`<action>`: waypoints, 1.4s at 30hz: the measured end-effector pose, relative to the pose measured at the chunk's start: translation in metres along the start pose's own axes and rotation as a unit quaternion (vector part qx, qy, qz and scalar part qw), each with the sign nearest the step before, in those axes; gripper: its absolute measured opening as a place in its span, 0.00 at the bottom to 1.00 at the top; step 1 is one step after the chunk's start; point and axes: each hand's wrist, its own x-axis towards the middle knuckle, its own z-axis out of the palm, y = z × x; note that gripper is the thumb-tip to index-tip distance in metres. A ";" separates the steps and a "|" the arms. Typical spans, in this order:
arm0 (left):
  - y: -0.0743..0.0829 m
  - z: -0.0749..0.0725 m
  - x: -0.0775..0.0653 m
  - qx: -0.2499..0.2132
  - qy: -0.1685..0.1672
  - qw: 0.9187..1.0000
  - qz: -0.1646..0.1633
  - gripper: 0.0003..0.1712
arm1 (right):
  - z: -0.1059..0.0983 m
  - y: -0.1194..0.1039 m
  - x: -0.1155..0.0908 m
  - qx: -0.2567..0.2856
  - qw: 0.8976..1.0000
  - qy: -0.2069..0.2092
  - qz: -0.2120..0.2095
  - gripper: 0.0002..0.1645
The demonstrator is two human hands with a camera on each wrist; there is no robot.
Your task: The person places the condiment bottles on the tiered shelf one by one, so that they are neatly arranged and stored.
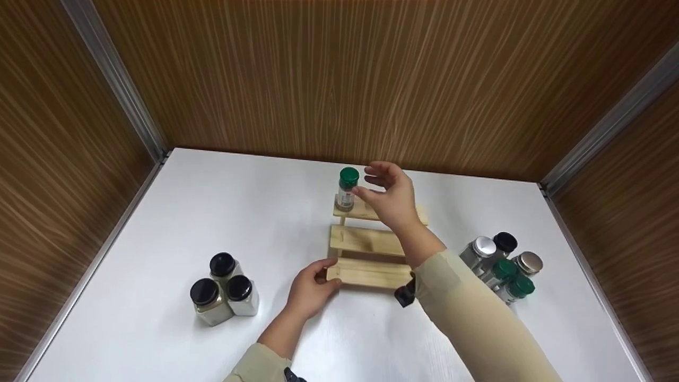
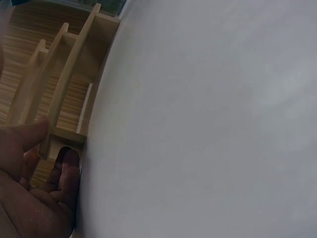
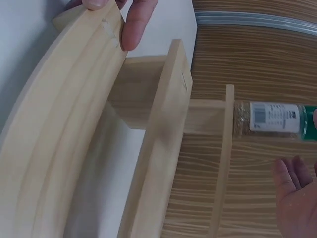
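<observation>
A three-tier wooden spice rack stands on the white table. At the left end of its top tier stands a spice jar with a green cap, upright; the right wrist view shows the jar's white label. Beside this jar is my right hand, fingers spread and not wrapped round it, the thumb at the cap. My left hand holds the left end of the bottom tier, thumb on one side and fingers on the other, as the left wrist view also shows. My right forearm hides the rack's right end.
Left of the rack, three square jars with black lids stand in a cluster. Several jars with silver, black and green caps are grouped on the right. Brown wood-grain panels wall the table at the back and sides.
</observation>
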 end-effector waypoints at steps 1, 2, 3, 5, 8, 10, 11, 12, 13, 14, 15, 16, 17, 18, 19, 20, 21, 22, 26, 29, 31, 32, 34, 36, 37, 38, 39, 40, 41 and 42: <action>0.000 0.000 0.000 -0.001 0.000 1.000 -0.003 0.28 | -0.004 0.000 -0.001 0.003 1.000 0.003 -0.004 0.33; 0.000 0.000 0.000 -0.001 -0.001 1.000 -0.005 0.28 | -0.009 -0.001 -0.003 0.003 1.000 0.006 -0.007 0.33; 0.000 -0.001 0.000 -0.002 -0.002 1.000 -0.006 0.28 | -0.014 -0.001 -0.005 0.002 1.000 0.011 -0.010 0.33; 0.000 -0.001 -0.001 -0.002 -0.004 1.000 -0.009 0.28 | -0.025 -0.002 -0.009 0.005 1.000 0.021 -0.018 0.33; -0.002 -0.002 -0.002 -0.003 -0.004 1.000 -0.009 0.28 | -0.044 -0.005 -0.017 0.012 0.999 0.043 -0.031 0.32; -0.004 -0.003 -0.003 -0.004 -0.004 1.000 -0.011 0.28 | -0.056 -0.007 -0.022 0.021 0.997 0.062 -0.040 0.31; -0.004 -0.004 -0.003 -0.003 -0.004 1.000 -0.012 0.28 | -0.062 -0.008 -0.025 0.022 0.996 0.071 -0.044 0.31; -0.005 -0.005 -0.003 -0.003 -0.003 1.000 -0.012 0.28 | -0.068 -0.010 -0.028 0.018 0.995 0.081 -0.046 0.30; -0.006 -0.007 -0.003 -0.003 -0.002 1.000 -0.013 0.29 | -0.074 -0.011 -0.030 0.011 0.995 0.091 -0.049 0.30; -0.006 -0.008 -0.004 -0.002 -0.001 1.000 -0.014 0.29 | -0.079 -0.013 -0.032 0.006 0.994 0.101 -0.049 0.29; -0.007 -0.009 -0.004 -0.002 -0.001 1.000 -0.016 0.29 | -0.084 -0.014 -0.035 -0.003 0.993 0.110 -0.047 0.28; -0.007 -0.011 -0.004 -0.002 -0.001 1.000 -0.017 0.29 | -0.088 -0.016 -0.037 -0.011 0.992 0.118 -0.046 0.27; -0.007 -0.012 -0.003 -0.002 -0.001 1.000 -0.017 0.29 | -0.092 -0.018 -0.039 -0.019 0.991 0.124 -0.044 0.27; -0.008 -0.013 -0.003 -0.002 -0.001 1.000 -0.017 0.29 | -0.096 -0.020 -0.041 -0.022 0.990 0.132 -0.042 0.26; -0.008 -0.013 -0.003 -0.002 -0.002 1.000 -0.018 0.29 | -0.099 -0.022 -0.043 -0.024 0.990 0.137 -0.039 0.26; -0.008 -0.014 -0.003 -0.002 -0.002 1.000 -0.020 0.28 | -0.101 -0.024 -0.045 -0.028 0.989 0.142 -0.036 0.26; -0.008 -0.014 -0.002 -0.002 -0.003 1.000 -0.021 0.28 | -0.104 -0.026 -0.048 -0.031 0.988 0.147 -0.033 0.26; -0.009 -0.015 -0.002 -0.002 -0.003 1.000 -0.022 0.28 | -0.106 -0.027 -0.049 -0.032 0.987 0.151 -0.032 0.26; -0.010 -0.017 -0.002 -0.002 -0.001 1.000 -0.024 0.28 | -0.115 -0.033 -0.056 -0.045 0.985 0.166 -0.026 0.28; -0.011 -0.018 -0.001 -0.003 -0.001 1.000 -0.022 0.29 | -0.122 -0.035 -0.061 -0.055 0.983 0.175 -0.015 0.31; -0.011 -0.018 -0.001 -0.005 -0.002 1.000 -0.024 0.29 | -0.128 -0.035 -0.064 -0.061 0.982 0.179 -0.009 0.33; -0.011 -0.019 0.000 -0.005 -0.002 1.000 -0.023 0.29 | -0.131 -0.035 -0.066 -0.062 0.981 0.182 -0.008 0.33; -0.011 -0.020 0.001 -0.009 -0.003 1.000 -0.019 0.29 | -0.137 -0.034 -0.069 -0.057 0.980 0.191 -0.012 0.33; -0.012 -0.020 0.003 -0.012 -0.001 1.000 -0.015 0.29 | -0.142 -0.032 -0.072 -0.056 0.978 0.201 -0.015 0.33; -0.012 -0.020 0.003 -0.011 -0.001 1.000 -0.013 0.29 | -0.144 -0.031 -0.074 -0.053 0.977 0.207 -0.013 0.32; -0.013 -0.021 0.004 -0.011 0.000 1.000 -0.012 0.29 | -0.146 -0.031 -0.076 -0.051 0.976 0.213 -0.011 0.32; -0.013 -0.021 0.004 -0.009 0.001 1.000 -0.013 0.29 | -0.149 -0.030 -0.078 -0.047 0.975 0.218 -0.008 0.32; -0.014 -0.021 0.004 -0.007 0.002 1.000 -0.015 0.29 | -0.152 -0.029 -0.080 -0.044 0.974 0.223 -0.003 0.32; -0.014 -0.020 0.004 -0.005 0.003 1.000 -0.018 0.29 | -0.154 -0.028 -0.081 -0.043 0.973 0.228 0.002 0.32; -0.014 -0.020 0.004 -0.004 0.004 1.000 -0.020 0.29 | -0.157 -0.028 -0.083 -0.041 0.972 0.233 0.004 0.33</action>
